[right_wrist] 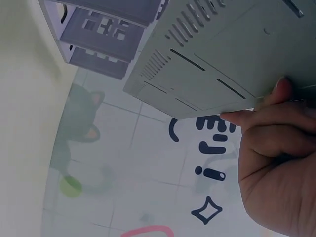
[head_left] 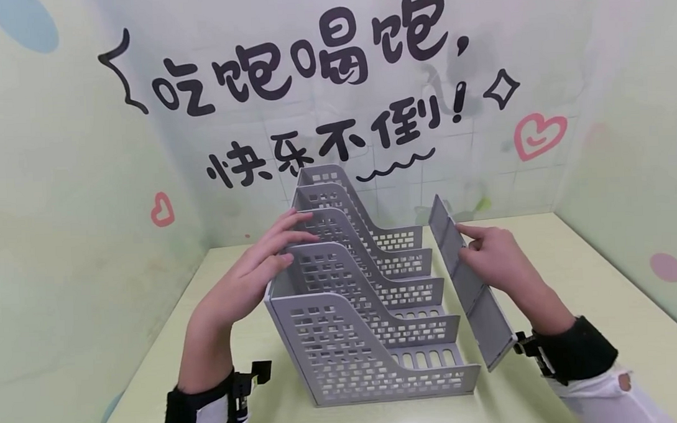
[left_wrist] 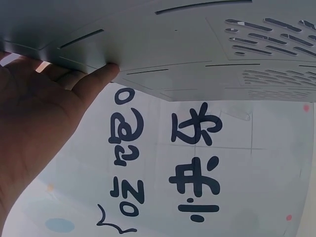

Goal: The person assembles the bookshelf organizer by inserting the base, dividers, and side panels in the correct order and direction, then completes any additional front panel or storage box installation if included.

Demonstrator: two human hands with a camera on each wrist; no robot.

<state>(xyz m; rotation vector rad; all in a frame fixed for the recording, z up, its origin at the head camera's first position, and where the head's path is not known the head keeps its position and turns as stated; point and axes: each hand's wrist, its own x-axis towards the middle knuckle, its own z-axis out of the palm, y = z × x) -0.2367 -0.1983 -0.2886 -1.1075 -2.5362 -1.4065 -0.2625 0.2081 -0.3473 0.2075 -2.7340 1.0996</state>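
Note:
A grey plastic file rack [head_left: 348, 335] with perforated dividers stands on the table, its tall side to the left. My left hand [head_left: 256, 264] grips the top of that tall side, fingers reaching over the edge. In the left wrist view, one digit of it presses the slotted outer face of the back panel [left_wrist: 163, 44]. To the right of the rack, my right hand [head_left: 499, 259] pinches a long grey panel [head_left: 470, 288] by its edge. This panel is tilted, apart from the rack's low front ends. Slots and rows of vents show on it [right_wrist: 207, 64] in the right wrist view.
The pale yellow table [head_left: 587, 271] runs back to a printed wall covering [head_left: 257, 133] with black lettering and pink hearts. Similar coverings rise along the left and right sides. Black straps [head_left: 575, 349] with small cameras sit on both wrists.

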